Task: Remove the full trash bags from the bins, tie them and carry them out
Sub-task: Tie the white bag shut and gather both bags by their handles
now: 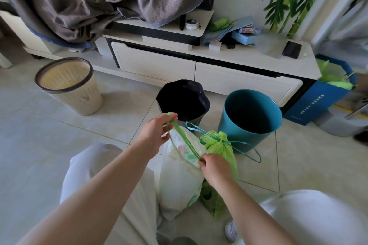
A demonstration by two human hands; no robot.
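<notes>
A full white trash bag (179,181) stands on the floor between my knees. Its green drawstring (185,141) is stretched taut between my two hands. My left hand (157,131) pinches the string's upper end just in front of the black bin (184,99). My right hand (215,167) pinches the string at the bag's mouth. A green trash bag (221,147) leans against the white one on its right, its neck cinched by a teal drawstring (245,152). The teal bin (251,119) holds no bag. The beige slatted bin (69,85) stands at the left.
A low white TV cabinet (199,69) runs behind the bins, with a grey cloth (89,0) draped over its top. A blue carton (322,101) holding green bags stands at the right end. Pale floor tiles (49,135) lie to my left.
</notes>
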